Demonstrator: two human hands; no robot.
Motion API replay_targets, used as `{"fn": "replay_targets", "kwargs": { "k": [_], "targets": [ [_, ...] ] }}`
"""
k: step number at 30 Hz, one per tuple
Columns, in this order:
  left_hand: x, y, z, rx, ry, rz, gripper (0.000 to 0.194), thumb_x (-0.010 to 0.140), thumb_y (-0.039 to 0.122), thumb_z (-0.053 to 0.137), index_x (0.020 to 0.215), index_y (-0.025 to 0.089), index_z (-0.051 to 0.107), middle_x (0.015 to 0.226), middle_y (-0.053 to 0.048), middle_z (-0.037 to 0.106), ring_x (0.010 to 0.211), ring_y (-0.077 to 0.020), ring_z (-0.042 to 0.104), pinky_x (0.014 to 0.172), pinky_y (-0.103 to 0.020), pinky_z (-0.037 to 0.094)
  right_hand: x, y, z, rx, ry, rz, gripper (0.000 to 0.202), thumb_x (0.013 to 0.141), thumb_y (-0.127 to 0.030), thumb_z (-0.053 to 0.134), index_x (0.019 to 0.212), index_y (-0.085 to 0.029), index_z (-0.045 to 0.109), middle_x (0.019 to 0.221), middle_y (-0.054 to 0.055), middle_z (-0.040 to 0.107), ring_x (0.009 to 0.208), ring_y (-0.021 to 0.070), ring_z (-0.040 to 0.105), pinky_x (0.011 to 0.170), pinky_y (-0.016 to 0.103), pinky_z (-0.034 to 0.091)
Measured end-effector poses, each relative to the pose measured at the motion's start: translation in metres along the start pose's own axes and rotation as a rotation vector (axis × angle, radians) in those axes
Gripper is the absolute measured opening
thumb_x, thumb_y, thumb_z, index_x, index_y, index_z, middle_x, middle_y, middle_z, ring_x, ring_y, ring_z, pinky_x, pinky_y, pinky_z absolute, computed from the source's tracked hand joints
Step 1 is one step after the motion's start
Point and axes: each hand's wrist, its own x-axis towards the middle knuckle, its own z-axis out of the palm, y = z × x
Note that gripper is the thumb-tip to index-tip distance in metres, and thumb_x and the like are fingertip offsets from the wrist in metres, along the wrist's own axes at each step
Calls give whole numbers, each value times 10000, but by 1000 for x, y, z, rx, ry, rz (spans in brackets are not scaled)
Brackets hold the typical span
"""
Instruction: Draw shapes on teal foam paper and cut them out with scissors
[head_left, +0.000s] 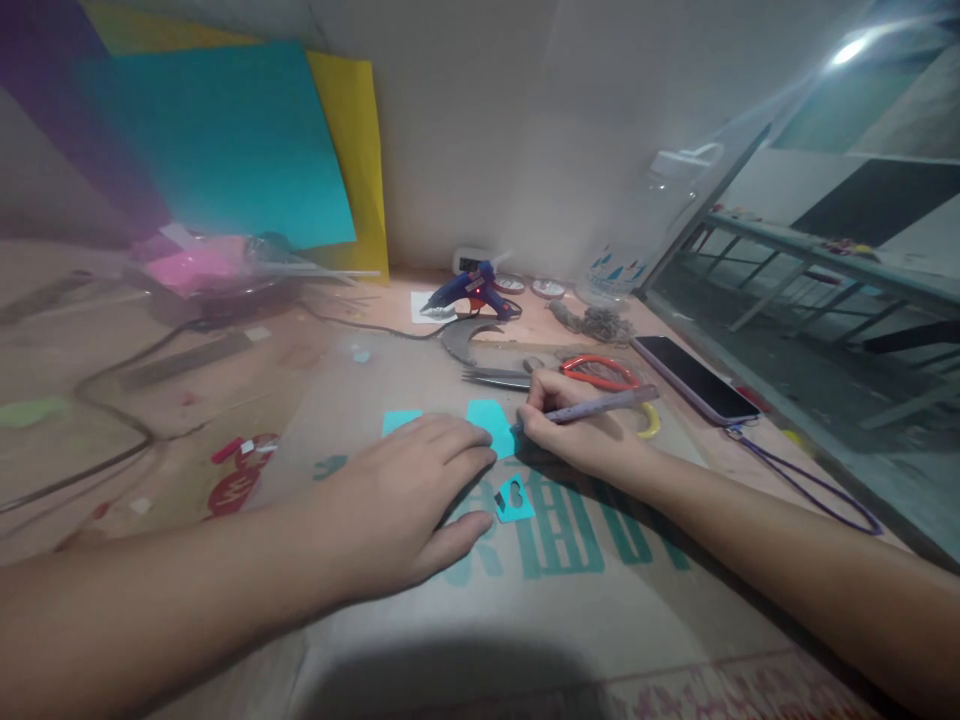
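My left hand (431,490) lies flat with its fingers spread a little, its fingertips on a turquoise paper piece (486,422). Part of that paper is hidden under the hand, and a turquoise corner (400,421) shows beyond the knuckles. In my right hand (570,425) is a pen (604,405), gripped near its tip, which meets the right edge of the paper. Just below, between the hands, sits a small turquoise scrap (514,499) with a cut-out hole.
A blue glue gun (474,290) stands at the back beside a curled cord. Scissors with red handles (600,372) lie behind my right hand. To the right are a phone (696,380) and a clear bottle (637,230). Coloured sheets (232,150) lean at the back left.
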Motion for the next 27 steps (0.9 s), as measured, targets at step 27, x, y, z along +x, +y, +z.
{"fn": "replay_targets", "kwargs": {
  "k": [27],
  "targets": [
    [2, 1, -1, -27, 26, 4, 422, 993, 412, 508, 1271, 120, 634, 1285, -174, 657, 1227, -338, 593, 1067, -516, 486, -3, -2, -2, 54, -122, 9, 199, 753, -300, 603, 650, -232, 447, 527, -71, 465, 474, 88, 390, 453, 217, 290]
  ]
}}
